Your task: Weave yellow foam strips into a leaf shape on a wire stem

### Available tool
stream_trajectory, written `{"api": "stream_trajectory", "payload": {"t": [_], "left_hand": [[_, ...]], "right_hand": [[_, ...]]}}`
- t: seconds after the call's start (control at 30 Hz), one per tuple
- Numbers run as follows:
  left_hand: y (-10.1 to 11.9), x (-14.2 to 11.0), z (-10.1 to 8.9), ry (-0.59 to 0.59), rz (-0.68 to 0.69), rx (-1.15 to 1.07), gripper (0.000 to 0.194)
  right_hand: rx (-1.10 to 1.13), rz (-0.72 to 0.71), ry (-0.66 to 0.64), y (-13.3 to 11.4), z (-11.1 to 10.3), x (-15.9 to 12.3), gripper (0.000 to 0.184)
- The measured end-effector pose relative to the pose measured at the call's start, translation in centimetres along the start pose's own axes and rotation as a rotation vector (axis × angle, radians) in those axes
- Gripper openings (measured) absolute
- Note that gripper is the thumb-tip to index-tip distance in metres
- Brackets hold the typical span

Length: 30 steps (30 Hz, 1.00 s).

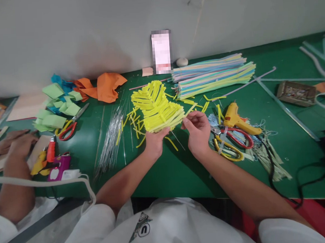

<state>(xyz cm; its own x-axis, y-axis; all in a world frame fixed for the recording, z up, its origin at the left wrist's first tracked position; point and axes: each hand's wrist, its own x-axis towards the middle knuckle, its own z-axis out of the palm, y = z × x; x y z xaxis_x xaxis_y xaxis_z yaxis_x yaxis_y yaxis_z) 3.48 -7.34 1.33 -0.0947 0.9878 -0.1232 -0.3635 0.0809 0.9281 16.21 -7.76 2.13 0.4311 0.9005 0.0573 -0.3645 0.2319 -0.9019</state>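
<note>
My left hand [155, 141] grips the lower edge of a yellow leaf-like piece [158, 109] made of rows of fuzzy pipe cleaners. At its lower right end, the thumb and fingers of my right hand [198, 132] pinch together on a yellow pipe cleaner [190, 109]. Cut yellow pipe cleaner bits [137, 127] lie scattered on the table to the left of the piece. A thin wire [177, 139] slants out below it, between my hands. Close to my right hand are red-and-yellow-handled scissors [232, 141] and a yellow glue gun [235, 119].
Long pastel pipe cleaners [214, 76] lie bundled at the back, near a phone [162, 53] against the wall. Silver wires [111, 139] and scissors [69, 128] are on the left, by green paper [53, 108]. Another person's hands [22, 143] rest at far left.
</note>
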Motion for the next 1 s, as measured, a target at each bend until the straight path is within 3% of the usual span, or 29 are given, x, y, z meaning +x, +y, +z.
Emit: {"api": "stream_trajectory", "payload": {"t": [0.23,0.67,0.83,1.0], "left_hand": [[0.4,-0.1,0.3,0.004,-0.033,-0.015,0.064],[0.9,-0.3,1.0,-0.058,-0.048,-0.071,0.067],[0.6,-0.2,0.7,-0.041,-0.073,-0.058,0.049],[0.6,-0.1,0.8,-0.032,-0.064,-0.065,0.043]], "right_hand": [[-0.118,-0.047,0.002,0.2,-0.1,0.0,0.016],[-0.051,0.146,0.078,1.2,0.1,-0.1,0.028],[-0.074,0.147,-0.009,1.3,0.0,-0.1,0.020],[-0.033,0.169,-0.092,1.3,-0.1,0.2,0.029]]}}
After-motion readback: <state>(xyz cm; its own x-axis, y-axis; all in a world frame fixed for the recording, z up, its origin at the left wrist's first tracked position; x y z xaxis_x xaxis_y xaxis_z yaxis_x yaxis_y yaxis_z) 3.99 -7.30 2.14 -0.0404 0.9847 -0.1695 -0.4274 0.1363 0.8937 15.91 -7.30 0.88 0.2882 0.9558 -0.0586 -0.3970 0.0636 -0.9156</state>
